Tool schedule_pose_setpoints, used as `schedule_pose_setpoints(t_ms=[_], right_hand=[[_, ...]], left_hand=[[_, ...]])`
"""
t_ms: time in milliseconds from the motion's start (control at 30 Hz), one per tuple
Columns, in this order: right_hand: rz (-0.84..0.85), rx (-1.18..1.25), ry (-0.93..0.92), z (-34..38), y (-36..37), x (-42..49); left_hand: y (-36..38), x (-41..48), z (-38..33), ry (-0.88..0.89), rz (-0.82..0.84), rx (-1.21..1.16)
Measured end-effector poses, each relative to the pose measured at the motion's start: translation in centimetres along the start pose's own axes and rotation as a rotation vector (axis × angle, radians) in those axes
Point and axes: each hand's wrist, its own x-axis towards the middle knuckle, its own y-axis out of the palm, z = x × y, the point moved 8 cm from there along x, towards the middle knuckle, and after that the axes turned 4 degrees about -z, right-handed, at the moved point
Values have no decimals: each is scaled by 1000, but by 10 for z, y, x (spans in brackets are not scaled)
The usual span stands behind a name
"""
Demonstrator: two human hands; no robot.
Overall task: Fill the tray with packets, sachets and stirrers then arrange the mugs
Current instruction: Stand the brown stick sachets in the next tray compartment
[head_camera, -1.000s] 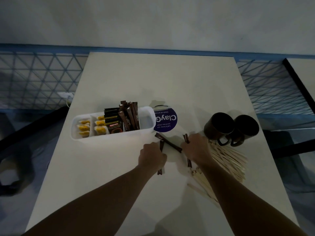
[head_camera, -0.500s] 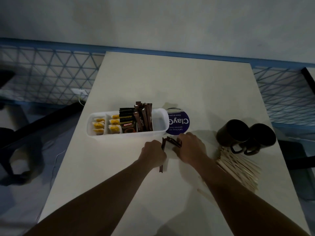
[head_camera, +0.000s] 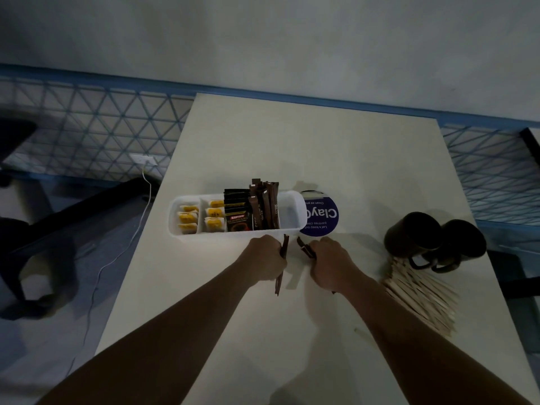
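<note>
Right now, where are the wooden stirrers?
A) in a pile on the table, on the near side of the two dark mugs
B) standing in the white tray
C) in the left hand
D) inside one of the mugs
A: the wooden stirrers lie in a pile on the table, on the near side of the two dark mugs; the left hand and the right hand grip only brown stick sachets.

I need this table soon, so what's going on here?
A person is stocking the white tray on the table. The left hand and the right hand each grip brown stick sachets in front of it. The tray already holds yellow packets, dark packets and upright sachets. To its right sit wooden stirrers and two dark mugs.
</note>
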Motion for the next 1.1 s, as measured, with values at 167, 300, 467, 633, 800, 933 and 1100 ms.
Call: schedule_pose_setpoints(t_ms=[167,300,467,633,800,933,1100], right_hand=[[82,293,7,16,-16,-2],[8,527,-28,33,-53,4],[-236,795,-24,46,-96,18],[-433,785,-46,61,-110,26],[-458,704,-88,77,-96,25],[-383,620,-92,81,-73,29],[-325,509,-117,84,-61,32]], left_hand=[[-27,-5,-14,21,48,-137],[-63,-4,-29,49,-14,-224],[-109,-1,-42,136,-225,-288],[-129,-3,-40,213,-453,-190],[-120,-10,-40,260,-582,44],[-108,-2,-25,224,-609,43],[-98,6,-12,205,-578,52]])
